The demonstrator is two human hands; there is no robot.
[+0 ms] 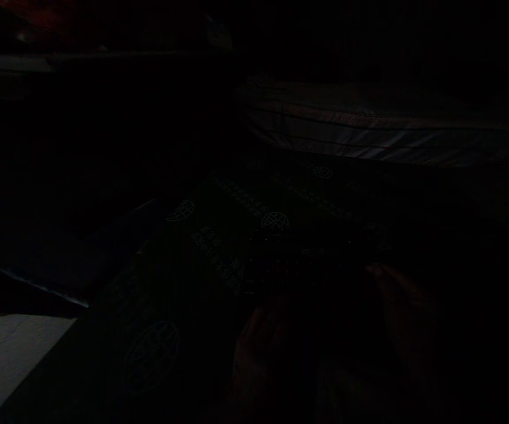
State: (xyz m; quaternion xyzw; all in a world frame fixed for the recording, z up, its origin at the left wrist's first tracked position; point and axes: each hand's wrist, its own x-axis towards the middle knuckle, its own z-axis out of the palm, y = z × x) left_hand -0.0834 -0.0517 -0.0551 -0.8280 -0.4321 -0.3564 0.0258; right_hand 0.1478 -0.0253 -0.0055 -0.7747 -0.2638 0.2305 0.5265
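Observation:
The scene is very dark. In the lower middle, a dark flat object (290, 268) with small pale specks in rows lies on or just above a green printed sheet (166, 253); its kind cannot be made out. At its near left edge is my left hand (258, 347), with the fingers curled and mostly lost in shadow. My right hand (402, 300) reaches in from the right. Its thumb and fingertips come together at the object's right edge and seem to pinch it. Whatever lies between the two hands is black.
Pale globe marks and lettering cover the green sheet. Behind it lies a long, thick, plastic-wrapped pad (369, 132) that looks like a mattress. Dark cloth (60, 265) is at the left, above a pale surface (20, 353). Something red (42, 15) shows at the upper left.

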